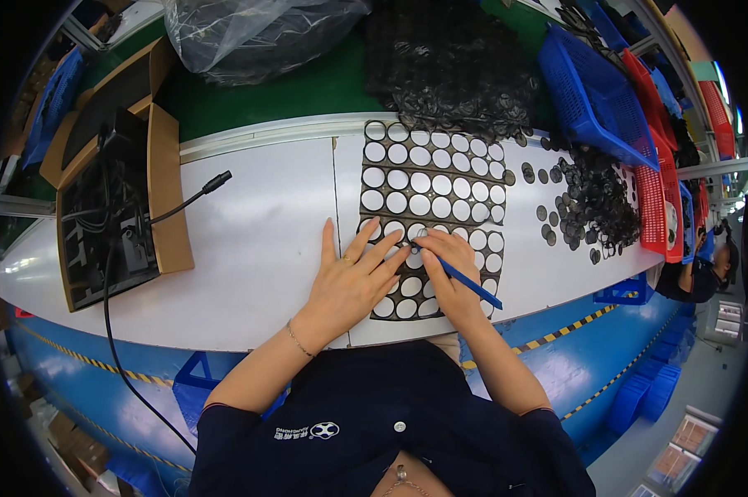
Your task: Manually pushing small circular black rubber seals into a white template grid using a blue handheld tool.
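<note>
A dark sheet (pixel 432 166) with rows of round white discs, each ringed in black, lies on the pale worktop (pixel 258 240). My left hand (pixel 351 277) rests with fingers spread on the sheet's left side, holding nothing. My right hand (pixel 450 269) is closed like a pen grip round a slim blue stick-like tool (pixel 471 285). The tool's back end points down to the right, and its front end is hidden by my fingers. My right fingertips are at the discs just beside my left fingertips; whether they also pinch a small part, I cannot tell.
Loose dark round pieces (pixel 589 203) are scattered on the right, near a blue basket (pixel 598 99) and red baskets (pixel 657 207). Behind the sheet lies a heap of black pieces (pixel 448 70). A clear plastic bag (pixel 254 37) and a cardboard box with black cables (pixel 167 190) stand left.
</note>
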The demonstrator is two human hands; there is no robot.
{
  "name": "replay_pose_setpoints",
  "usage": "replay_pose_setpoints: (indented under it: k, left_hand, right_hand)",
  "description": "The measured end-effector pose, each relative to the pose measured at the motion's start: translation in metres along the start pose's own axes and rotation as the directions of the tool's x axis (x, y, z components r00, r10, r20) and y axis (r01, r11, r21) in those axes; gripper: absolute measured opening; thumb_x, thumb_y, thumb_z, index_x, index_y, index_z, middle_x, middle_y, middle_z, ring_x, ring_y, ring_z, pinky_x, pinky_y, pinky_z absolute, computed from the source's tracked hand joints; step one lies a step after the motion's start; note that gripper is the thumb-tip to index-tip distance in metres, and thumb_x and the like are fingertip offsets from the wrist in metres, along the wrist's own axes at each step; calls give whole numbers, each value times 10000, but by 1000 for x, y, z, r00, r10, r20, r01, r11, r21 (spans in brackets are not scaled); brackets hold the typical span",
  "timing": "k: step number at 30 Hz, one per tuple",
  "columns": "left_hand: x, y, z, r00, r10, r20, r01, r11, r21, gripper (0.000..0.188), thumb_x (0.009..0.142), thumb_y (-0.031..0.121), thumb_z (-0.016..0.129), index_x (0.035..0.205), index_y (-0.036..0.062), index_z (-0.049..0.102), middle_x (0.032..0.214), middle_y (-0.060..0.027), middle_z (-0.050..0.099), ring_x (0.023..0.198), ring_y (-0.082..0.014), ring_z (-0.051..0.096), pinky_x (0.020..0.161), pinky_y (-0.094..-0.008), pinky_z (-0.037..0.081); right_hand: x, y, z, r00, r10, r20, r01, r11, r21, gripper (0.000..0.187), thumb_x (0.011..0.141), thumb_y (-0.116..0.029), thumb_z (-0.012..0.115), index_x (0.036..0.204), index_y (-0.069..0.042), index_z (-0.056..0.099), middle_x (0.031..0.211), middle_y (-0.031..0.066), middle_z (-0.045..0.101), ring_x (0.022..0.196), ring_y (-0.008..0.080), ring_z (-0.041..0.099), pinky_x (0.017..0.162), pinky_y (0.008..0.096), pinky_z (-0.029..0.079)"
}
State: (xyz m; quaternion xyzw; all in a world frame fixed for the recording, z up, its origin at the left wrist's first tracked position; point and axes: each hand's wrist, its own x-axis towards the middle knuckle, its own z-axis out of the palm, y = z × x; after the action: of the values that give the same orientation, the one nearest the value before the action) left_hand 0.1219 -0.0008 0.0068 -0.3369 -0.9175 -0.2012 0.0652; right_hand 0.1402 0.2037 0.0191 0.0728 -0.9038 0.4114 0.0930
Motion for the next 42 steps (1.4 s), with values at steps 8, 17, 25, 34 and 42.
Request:
replay_pose_setpoints:
  k: [8, 17, 25, 34, 42]
  left_hand:
    - [0, 1, 0, 1000, 6, -1, -6, 1000, 11, 466, 907, 307, 725, 1357, 219, 645, 1473, 30, 549, 1482, -255, 358, 1143, -737, 194]
    - [-2, 0, -2, 1000, -5, -2, 5, 1000, 8, 467, 896, 275, 732, 1351, 210, 647, 1472, 36, 550, 1470, -250, 374, 1152, -727, 196]
    - [-21, 5, -10, 996, 85, 4, -85, 994, -65, 452, 885, 271, 744, 1325, 202, 667, 1441, 36, 572, 1450, -244, 413, 1154, -726, 203]
    - [-21, 5, -8, 997, 73, -2, -73, 996, -58, 440, 885, 284, 747, 1312, 204, 677, 1418, 40, 586, 1439, -240, 429, 1165, -715, 194]
    - [-22, 3, -6, 996, 84, -7, -84, 995, -47, 442, 883, 288, 751, 1311, 206, 678, 1426, 36, 587, 1441, -240, 430, 1170, -716, 189]
  right_hand:
    - [9, 6, 6, 922, -384, 55, 363, 802, -475, 300, 909, -115, 717, 1201, -50, 694, 1195, 108, 704, 1219, 298, 630, 1103, 493, 377]
    - [3, 8, -28, 985, -61, -162, 44, 993, -107, 235, 986, -73, 623, 1200, -5, 690, 1203, 173, 707, 1192, 330, 643, 1104, 480, 398]
    - [-32, -12, -6, 997, 78, 22, -80, 994, 71, 217, 987, -160, 651, 1170, -77, 732, 1166, 115, 725, 1206, 264, 631, 1126, 462, 362]
    - [-29, -13, -4, 997, 71, 31, -71, 997, 21, 204, 974, -172, 670, 1147, -88, 740, 1131, 81, 736, 1198, 240, 626, 1116, 450, 358]
    - [-33, -15, 8, 954, -295, 45, 285, 852, -439, 310, 903, -156, 727, 1204, -83, 701, 1176, 80, 713, 1229, 251, 617, 1100, 479, 365]
